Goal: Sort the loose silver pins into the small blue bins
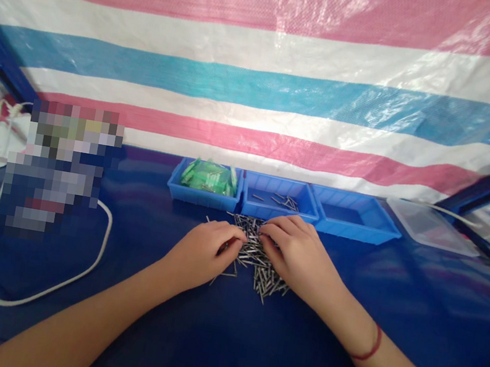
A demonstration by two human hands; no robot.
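Note:
A loose pile of thin metal pins (268, 281), much like nails or rivets, lies on the blue table between my hands. My left hand (202, 255) rests at the pile's left side, thumb and forefinger pinched together. Whatever sits in that pinch is too small to make out. From the right, my right hand (297, 252) reaches over the pile with its fingers curled and bunched, tips among the pins; what they grip is hidden. Just behind stands a blue bin (278, 211) with a few similar pins lying in it.
Left of that bin, another blue bin (202, 198) holds green plastic packaging (209, 176). A third blue bin (354, 230) adjoins on the right, then a clear plastic lid (430, 227). White cables (13, 302) loop across the left of the blue table (208, 346). Striped sheeting (261, 86) hangs behind.

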